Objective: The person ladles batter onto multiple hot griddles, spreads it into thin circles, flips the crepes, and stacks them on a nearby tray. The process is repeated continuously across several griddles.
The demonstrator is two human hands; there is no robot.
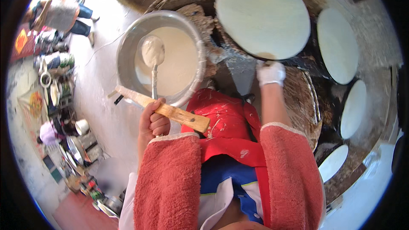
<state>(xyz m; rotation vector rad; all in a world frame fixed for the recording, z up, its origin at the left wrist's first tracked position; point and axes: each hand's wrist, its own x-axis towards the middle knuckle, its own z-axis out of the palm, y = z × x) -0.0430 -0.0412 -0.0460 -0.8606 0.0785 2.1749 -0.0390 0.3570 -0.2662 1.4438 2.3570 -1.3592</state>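
Note:
My left hand (155, 121) is closed round a flat wooden spreader (177, 115) and the lower handle of a ladle (152, 53). The ladle's bowl, coated in pale batter, hangs over a wide grey basin (122, 66) of batter (179, 66). A white glove covers my right hand (271, 74), whose fingers are curled at the near rim of the largest round plate (263, 15). That plate has a pale layer across it and a brownish patch by the fingers. What those fingertips pinch is hidden.
More pale-topped round plates (338, 46) (353, 109) (333, 163) curve along the right on dark stands. A worn round slab (296, 98) lies below my right hand. Pots and utensils (76, 147) line the left wall. Another person (64, 15) is at the upper left.

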